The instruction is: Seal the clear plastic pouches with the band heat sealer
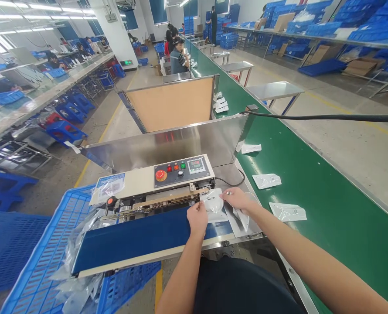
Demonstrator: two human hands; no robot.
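Observation:
Between my hands is a white plastic pouch (212, 204), its top edge at the sealing band of a bag sealing machine (141, 176). My left hand (198, 218) pinches the pouch's left side, above the machine's blue belt (131, 240). On the other side, my right hand (238, 199) grips its upper right edge with fingers closed. Another white pouch (243, 219) lies under my right wrist on the metal plate, partly hidden. What the pouches contain cannot be made out.
To the right runs a green conveyor belt (311, 192) carrying several flat white pouches (267, 181). A blue basket (46, 248) with clear plastic bags stands at the machine's left end. Behind the machine rises a metal panel (168, 146). A black cable (328, 117) crosses above the conveyor.

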